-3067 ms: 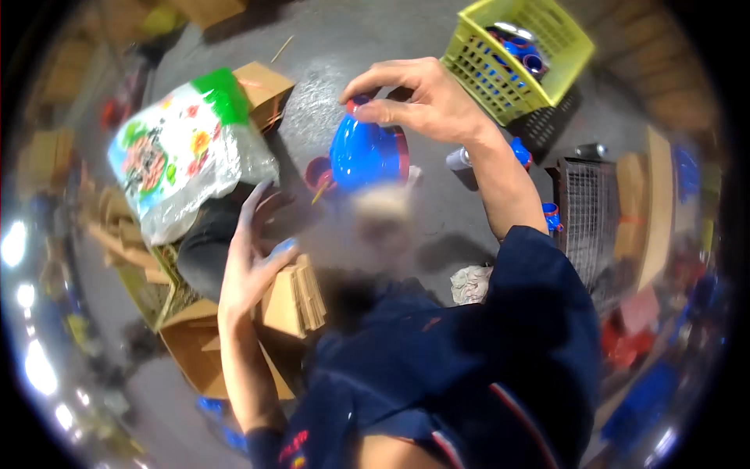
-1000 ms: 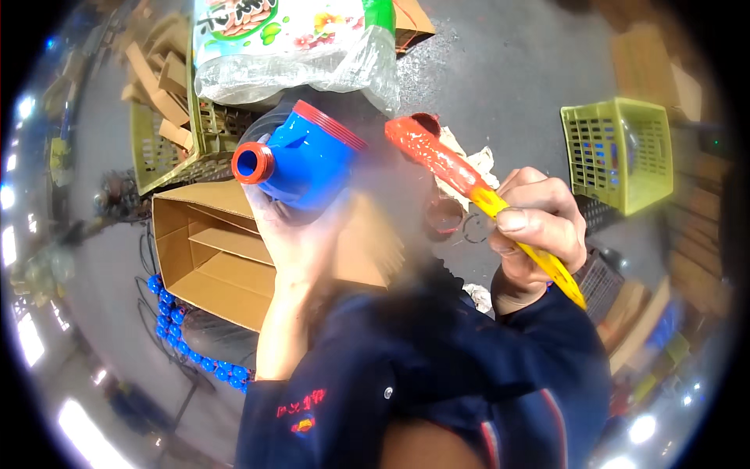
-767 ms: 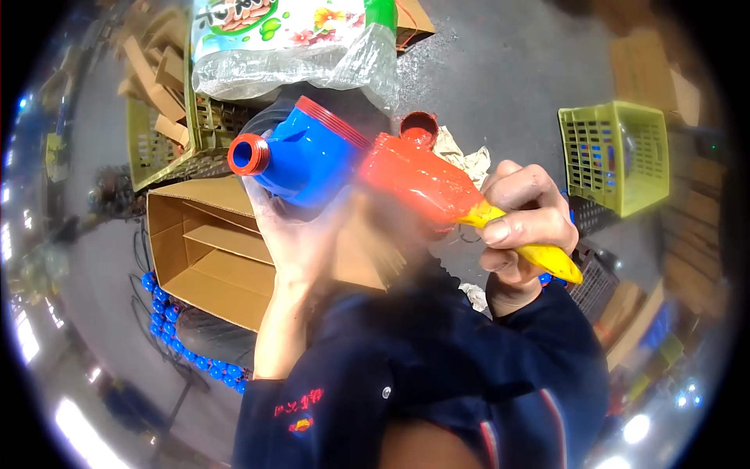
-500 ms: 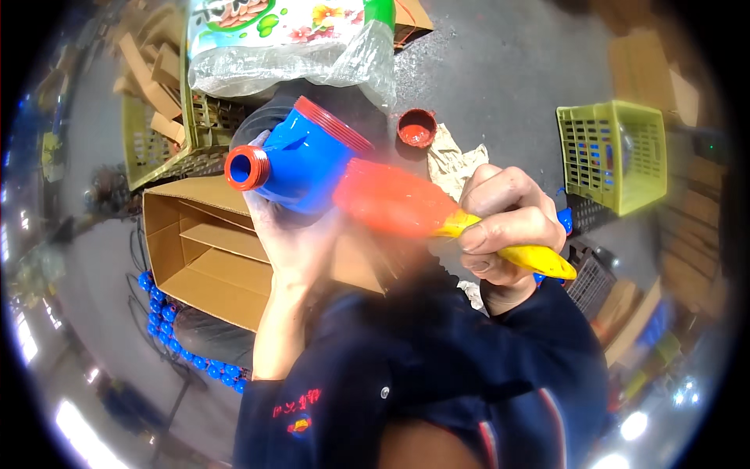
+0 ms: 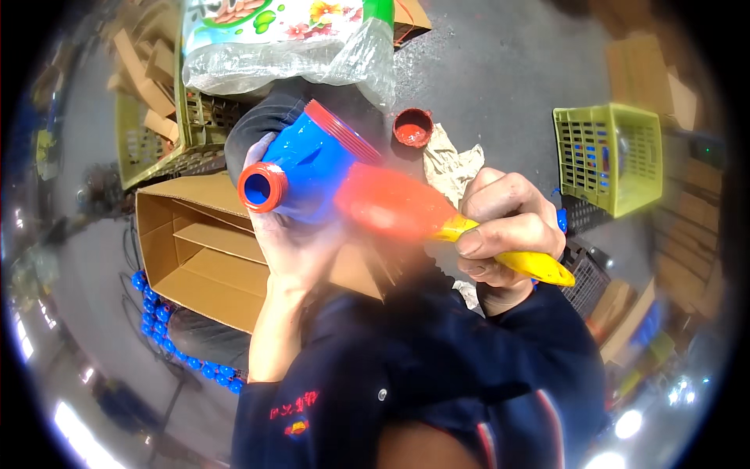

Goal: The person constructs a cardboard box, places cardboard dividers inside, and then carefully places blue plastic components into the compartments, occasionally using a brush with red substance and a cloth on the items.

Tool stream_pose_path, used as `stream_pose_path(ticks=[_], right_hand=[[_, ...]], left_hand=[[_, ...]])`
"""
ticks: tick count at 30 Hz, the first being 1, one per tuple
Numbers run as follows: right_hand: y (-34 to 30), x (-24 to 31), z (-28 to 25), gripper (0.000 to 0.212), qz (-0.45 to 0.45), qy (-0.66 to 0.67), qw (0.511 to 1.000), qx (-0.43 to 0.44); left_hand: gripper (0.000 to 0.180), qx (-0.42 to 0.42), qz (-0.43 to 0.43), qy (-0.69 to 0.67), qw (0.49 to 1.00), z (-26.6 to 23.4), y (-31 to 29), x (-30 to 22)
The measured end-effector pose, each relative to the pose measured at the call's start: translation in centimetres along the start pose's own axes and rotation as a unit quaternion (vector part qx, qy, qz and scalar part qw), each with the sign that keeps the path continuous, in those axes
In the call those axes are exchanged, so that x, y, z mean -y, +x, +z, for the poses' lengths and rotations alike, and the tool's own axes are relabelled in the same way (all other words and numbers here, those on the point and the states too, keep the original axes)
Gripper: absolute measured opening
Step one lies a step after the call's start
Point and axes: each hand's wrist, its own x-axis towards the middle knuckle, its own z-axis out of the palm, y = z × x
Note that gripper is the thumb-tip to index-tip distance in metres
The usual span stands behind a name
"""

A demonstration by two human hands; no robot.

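A blue pipe fitting (image 5: 308, 168) with red threaded ends is held up by my left hand (image 5: 291, 254), which is wrapped round it from below. Its smaller threaded opening points toward me, and the wider ring faces up and right. My right hand (image 5: 512, 223) pinches the yellow handle of a paintbrush (image 5: 394, 203). The red-coated brush head, partly blurred, overlaps the fitting's right side; I cannot tell whether it touches. Beyond the brush stands a small cup (image 5: 412, 129) with red paint in it, beside crumpled paper (image 5: 453, 166).
An open cardboard box (image 5: 207, 270) lies at the left, next to a row of blue round parts (image 5: 164, 320). A clear plastic bag (image 5: 289, 62) is at the far side. Yellow-green crates stand at the right (image 5: 608, 156) and far left (image 5: 141, 144), the latter holding cardboard.
The fitting has shifted slightly right and turned in my left hand, so its small opening faces me more. The brush stays in my right hand, almost in the same place.
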Motion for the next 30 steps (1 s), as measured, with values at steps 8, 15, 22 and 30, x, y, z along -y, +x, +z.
stream_pose_path(ticks=[8, 15, 22, 30], right_hand=[[0.0, -0.2, 0.0, 0.032, 0.004, -0.005, 1.0, -0.003], [-1.3, -1.0, -0.3, 0.017, 0.008, 0.104, 0.986, -0.132], [-1.7, -2.8, -3.0, 0.01, 0.033, 0.054, 0.972, -0.226], [-13.4, -21.2, -7.9, 0.029, 0.447, -0.097, 0.823, -0.337]], left_hand=[[0.105, 0.015, 0.01, -0.009, 1.0, -0.2, 0.2, 0.3], [0.101, -0.025, -0.055, -0.011, 0.998, 0.2, -0.1, 0.1], [0.099, -0.069, -0.118, -0.012, 0.991, 0.4, 0.0, -0.8], [0.089, -0.068, -0.131, 0.0, 0.989, 0.2, -0.1, -0.3]])
